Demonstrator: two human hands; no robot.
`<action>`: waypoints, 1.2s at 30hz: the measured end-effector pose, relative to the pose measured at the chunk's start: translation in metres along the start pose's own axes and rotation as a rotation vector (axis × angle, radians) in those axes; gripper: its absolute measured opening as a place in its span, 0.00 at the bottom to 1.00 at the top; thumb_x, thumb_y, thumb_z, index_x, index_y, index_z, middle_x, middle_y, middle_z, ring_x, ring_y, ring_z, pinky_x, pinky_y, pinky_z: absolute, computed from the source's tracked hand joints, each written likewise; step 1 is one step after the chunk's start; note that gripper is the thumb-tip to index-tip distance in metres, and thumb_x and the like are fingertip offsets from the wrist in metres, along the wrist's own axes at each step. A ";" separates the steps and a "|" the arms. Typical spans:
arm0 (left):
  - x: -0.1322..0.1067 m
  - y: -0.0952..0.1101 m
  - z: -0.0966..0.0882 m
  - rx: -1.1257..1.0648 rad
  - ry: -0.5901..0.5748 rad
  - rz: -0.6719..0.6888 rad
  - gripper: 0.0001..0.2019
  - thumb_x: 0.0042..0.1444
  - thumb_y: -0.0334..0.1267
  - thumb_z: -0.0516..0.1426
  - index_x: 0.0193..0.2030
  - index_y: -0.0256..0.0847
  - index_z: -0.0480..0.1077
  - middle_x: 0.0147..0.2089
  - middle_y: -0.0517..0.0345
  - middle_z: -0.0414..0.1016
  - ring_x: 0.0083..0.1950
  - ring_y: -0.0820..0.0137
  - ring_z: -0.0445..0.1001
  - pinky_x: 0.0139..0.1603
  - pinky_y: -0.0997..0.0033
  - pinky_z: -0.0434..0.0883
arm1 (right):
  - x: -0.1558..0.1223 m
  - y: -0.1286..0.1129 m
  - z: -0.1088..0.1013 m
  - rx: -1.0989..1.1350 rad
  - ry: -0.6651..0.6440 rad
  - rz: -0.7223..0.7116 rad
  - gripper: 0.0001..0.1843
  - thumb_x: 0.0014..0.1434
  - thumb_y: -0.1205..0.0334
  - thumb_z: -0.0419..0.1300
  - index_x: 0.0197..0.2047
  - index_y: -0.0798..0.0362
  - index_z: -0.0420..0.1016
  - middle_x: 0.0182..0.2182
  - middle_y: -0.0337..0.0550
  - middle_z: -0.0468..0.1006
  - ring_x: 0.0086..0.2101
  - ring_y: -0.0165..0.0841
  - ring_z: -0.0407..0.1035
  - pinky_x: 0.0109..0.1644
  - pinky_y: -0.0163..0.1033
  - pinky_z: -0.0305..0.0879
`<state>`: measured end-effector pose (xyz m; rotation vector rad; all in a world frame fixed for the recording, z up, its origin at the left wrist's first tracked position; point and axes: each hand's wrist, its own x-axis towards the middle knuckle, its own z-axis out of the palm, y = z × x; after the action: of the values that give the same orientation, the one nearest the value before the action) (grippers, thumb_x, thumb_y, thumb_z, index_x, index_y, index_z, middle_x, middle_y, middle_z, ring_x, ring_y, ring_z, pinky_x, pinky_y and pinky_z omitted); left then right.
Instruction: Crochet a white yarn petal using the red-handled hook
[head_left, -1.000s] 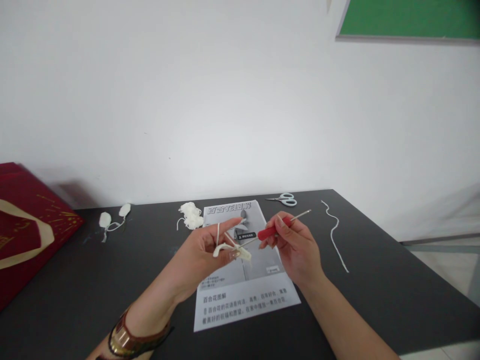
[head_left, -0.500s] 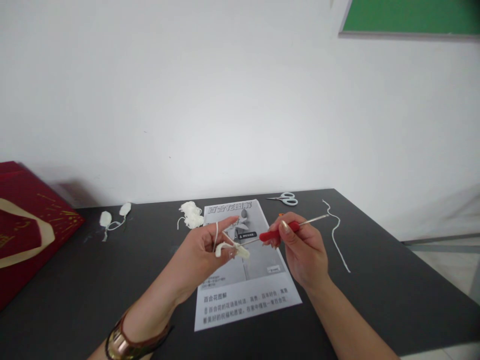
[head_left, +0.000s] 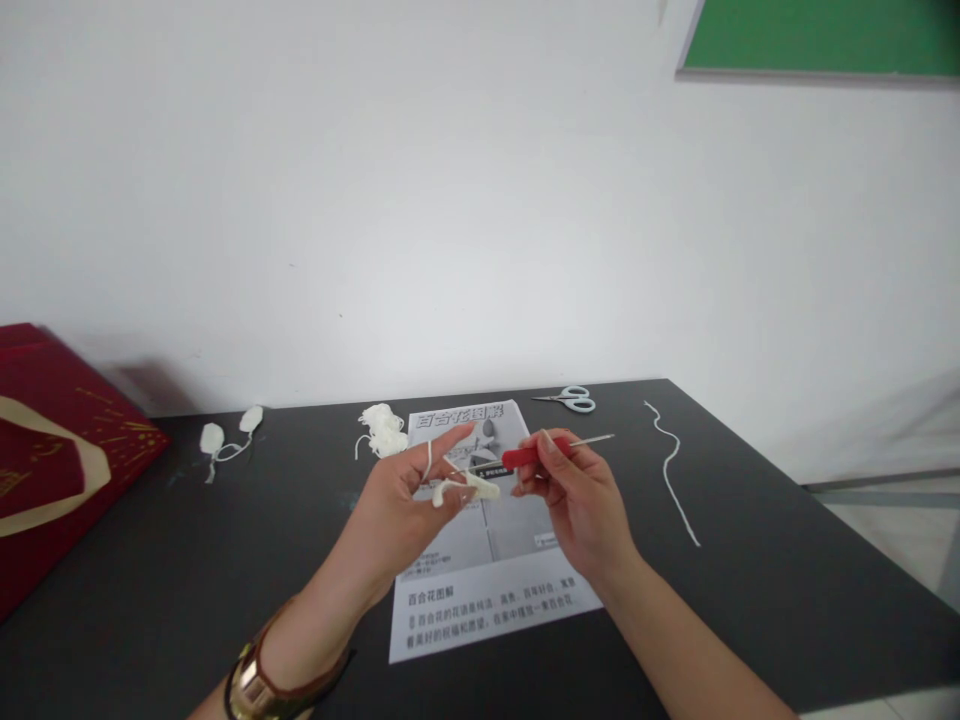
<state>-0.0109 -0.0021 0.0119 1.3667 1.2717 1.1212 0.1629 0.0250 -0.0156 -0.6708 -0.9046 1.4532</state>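
Between the thumb and fingers of my left hand (head_left: 409, 510) is a small white crochet piece (head_left: 480, 488). White yarn loops round the raised index finger and runs down to the piece. My right hand (head_left: 581, 500) grips the red handle of a crochet hook (head_left: 517, 458), whose metal tip points left to the yarn just above the piece. Whether a loop sits on the tip is too small to tell. Below both hands lies a printed sheet (head_left: 487, 610) with a flower picture and Chinese text, partly covered by the hands.
A white yarn bundle (head_left: 385, 430) lies left of the sheet's top. Two white crocheted petals (head_left: 212, 438) joined by yarn rest farther left, near a red gift bag (head_left: 52, 450). Scissors (head_left: 576, 400) lie at the back edge, and a loose yarn strand (head_left: 670, 470) at right.
My right hand has moved left with the hook, which now lies flatter and higher over the crochet piece. My left hand has shifted only slightly.
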 end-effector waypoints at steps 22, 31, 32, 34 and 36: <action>0.003 0.006 0.005 -0.639 -0.062 -0.259 0.26 0.46 0.28 0.65 0.54 0.35 0.69 0.35 0.54 0.81 0.39 0.68 0.75 0.51 0.65 0.62 | -0.006 0.014 0.002 0.011 -0.147 -0.151 0.06 0.60 0.61 0.58 0.37 0.50 0.76 0.30 0.40 0.79 0.30 0.29 0.72 0.31 0.34 0.74; -0.002 0.008 0.000 -0.568 -0.195 -0.328 0.26 0.46 0.29 0.64 0.54 0.36 0.69 0.37 0.50 0.81 0.37 0.67 0.76 0.45 0.64 0.65 | 0.003 0.006 -0.001 0.222 -0.123 0.097 0.09 0.56 0.58 0.62 0.32 0.55 0.75 0.22 0.38 0.75 0.22 0.27 0.66 0.22 0.31 0.72; -0.002 0.008 -0.001 -0.563 -0.212 -0.338 0.26 0.46 0.29 0.64 0.54 0.36 0.69 0.37 0.50 0.81 0.36 0.67 0.76 0.44 0.65 0.65 | 0.003 0.005 -0.002 0.215 -0.128 0.094 0.09 0.57 0.58 0.61 0.32 0.55 0.75 0.22 0.38 0.75 0.22 0.27 0.66 0.21 0.31 0.71; -0.003 0.009 -0.002 -0.533 -0.241 -0.344 0.26 0.45 0.28 0.65 0.54 0.35 0.70 0.37 0.50 0.81 0.36 0.67 0.76 0.44 0.66 0.65 | 0.003 0.002 -0.004 0.202 -0.147 0.095 0.10 0.57 0.58 0.61 0.31 0.56 0.75 0.21 0.38 0.74 0.21 0.26 0.65 0.21 0.31 0.71; -0.004 0.009 -0.004 -0.492 -0.268 -0.341 0.25 0.45 0.28 0.65 0.53 0.35 0.70 0.38 0.50 0.81 0.37 0.68 0.76 0.44 0.68 0.65 | 0.003 -0.001 -0.004 0.199 -0.167 0.096 0.09 0.57 0.59 0.61 0.30 0.56 0.74 0.21 0.38 0.74 0.21 0.26 0.65 0.22 0.31 0.71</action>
<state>-0.0139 -0.0063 0.0214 0.8582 0.9114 0.8985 0.1666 0.0289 -0.0170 -0.4548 -0.8498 1.6788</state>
